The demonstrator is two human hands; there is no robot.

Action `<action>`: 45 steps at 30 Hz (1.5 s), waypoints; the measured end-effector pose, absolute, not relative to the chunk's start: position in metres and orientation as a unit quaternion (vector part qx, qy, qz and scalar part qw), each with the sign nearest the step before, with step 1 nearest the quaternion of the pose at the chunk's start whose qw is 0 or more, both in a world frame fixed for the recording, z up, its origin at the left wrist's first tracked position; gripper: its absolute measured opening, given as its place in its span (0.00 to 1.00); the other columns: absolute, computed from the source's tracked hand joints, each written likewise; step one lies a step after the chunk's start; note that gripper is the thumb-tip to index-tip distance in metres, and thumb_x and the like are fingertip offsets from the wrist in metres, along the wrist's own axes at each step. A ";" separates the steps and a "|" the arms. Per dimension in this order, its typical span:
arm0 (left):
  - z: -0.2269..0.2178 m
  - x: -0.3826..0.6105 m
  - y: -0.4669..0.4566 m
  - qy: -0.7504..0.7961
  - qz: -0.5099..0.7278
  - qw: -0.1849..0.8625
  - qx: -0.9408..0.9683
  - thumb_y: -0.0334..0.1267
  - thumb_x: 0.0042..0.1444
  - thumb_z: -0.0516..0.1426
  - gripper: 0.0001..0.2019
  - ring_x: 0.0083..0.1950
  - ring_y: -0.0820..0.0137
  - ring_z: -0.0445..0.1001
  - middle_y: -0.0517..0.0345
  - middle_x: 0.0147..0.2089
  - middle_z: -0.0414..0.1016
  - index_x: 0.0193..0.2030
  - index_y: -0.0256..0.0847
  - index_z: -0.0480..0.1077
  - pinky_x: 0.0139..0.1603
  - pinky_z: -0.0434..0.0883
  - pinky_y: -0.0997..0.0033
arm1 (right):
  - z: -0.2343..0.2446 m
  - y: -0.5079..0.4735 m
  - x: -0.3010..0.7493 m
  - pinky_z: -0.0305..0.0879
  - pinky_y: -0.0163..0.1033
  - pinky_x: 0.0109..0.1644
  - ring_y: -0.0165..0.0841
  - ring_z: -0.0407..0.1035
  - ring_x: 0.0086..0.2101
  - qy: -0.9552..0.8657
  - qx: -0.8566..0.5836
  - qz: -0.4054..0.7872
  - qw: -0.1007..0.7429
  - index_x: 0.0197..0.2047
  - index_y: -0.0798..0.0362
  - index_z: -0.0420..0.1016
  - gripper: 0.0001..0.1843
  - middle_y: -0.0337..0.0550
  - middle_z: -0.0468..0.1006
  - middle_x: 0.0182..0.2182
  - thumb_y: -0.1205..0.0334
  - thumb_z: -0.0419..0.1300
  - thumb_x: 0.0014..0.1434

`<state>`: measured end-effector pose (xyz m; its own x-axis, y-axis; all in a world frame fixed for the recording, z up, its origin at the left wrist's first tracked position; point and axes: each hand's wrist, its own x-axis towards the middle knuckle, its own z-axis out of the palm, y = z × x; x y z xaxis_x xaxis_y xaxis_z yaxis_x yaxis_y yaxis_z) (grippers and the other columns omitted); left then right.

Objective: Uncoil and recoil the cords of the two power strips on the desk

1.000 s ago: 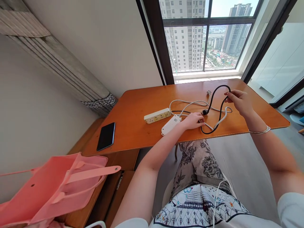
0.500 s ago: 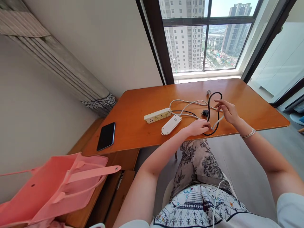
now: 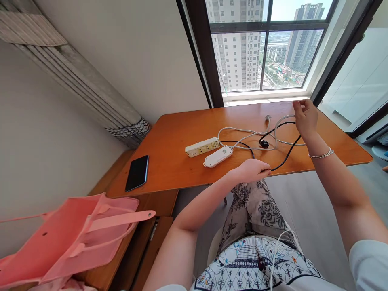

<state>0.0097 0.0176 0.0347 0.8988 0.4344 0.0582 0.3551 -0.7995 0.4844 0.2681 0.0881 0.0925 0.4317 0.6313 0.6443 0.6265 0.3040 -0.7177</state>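
Observation:
My left hand point(image 3: 253, 169) is closed at the table's front edge, its fingers pinching a black cable point(image 3: 286, 157). My right hand point(image 3: 306, 117) is raised over the table's right side with thumb and fingers pressed together; what they hold, if anything, is hidden. Both the black cable and a white cable point(image 3: 276, 133) pass behind this hand. The black plug point(image 3: 264, 144) lies among the crossing cables, and a light plug point(image 3: 268, 117) sits farther back. Left of my hands are a white power strip point(image 3: 202, 147), sockets showing, and a second white power strip point(image 3: 218, 157).
The wooden table point(image 3: 169, 169) stands against the wall and window point(image 3: 266, 60). A dark phone point(image 3: 137, 173) lies at its left end. A pink bag point(image 3: 75, 238) rests on a lower wooden surface at the left.
My right hand has moved up and right, away from the left, and its fingers have closed. The black loop has spread out and the white cable shifted. The nearer power strip has turned slightly.

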 end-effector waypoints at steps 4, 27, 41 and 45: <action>0.046 -0.001 0.010 0.186 0.126 0.280 0.933 0.35 0.63 0.48 0.14 0.42 0.66 0.78 0.51 0.43 0.82 0.43 0.41 0.75 0.42 0.69 0.71 | 0.095 0.114 0.291 0.66 0.39 0.35 0.32 0.67 0.25 -0.523 -0.602 0.111 0.593 0.30 0.50 0.71 0.24 0.34 0.65 0.19 0.36 0.63 0.58; 0.140 -0.077 0.052 0.174 0.715 0.606 0.304 0.41 0.67 0.49 0.22 0.19 0.77 0.46 0.68 0.19 0.42 0.21 0.41 0.48 0.28 0.66 0.76 | 0.037 0.116 0.308 0.68 0.43 0.36 0.37 0.68 0.32 -0.413 -0.802 0.267 0.338 0.46 0.59 0.73 0.17 0.45 0.69 0.29 0.58 0.65 0.56; 0.135 -0.021 0.060 0.208 0.623 0.661 0.363 0.39 0.70 0.50 0.23 0.20 0.78 0.53 0.66 0.20 0.47 0.21 0.40 0.55 0.34 0.70 0.74 | 0.067 0.070 0.180 0.46 0.65 0.69 0.54 0.60 0.64 -0.831 -0.457 0.078 0.307 0.65 0.51 0.69 0.33 0.53 0.77 0.58 0.47 0.61 0.60; 0.129 -0.015 0.059 0.201 0.621 0.653 0.383 0.38 0.70 0.50 0.23 0.21 0.78 0.54 0.66 0.21 0.49 0.21 0.40 0.59 0.37 0.70 0.75 | 0.066 0.060 0.158 0.50 0.63 0.68 0.57 0.58 0.66 -0.864 -0.419 0.119 0.254 0.48 0.51 0.82 0.22 0.51 0.81 0.52 0.44 0.63 0.59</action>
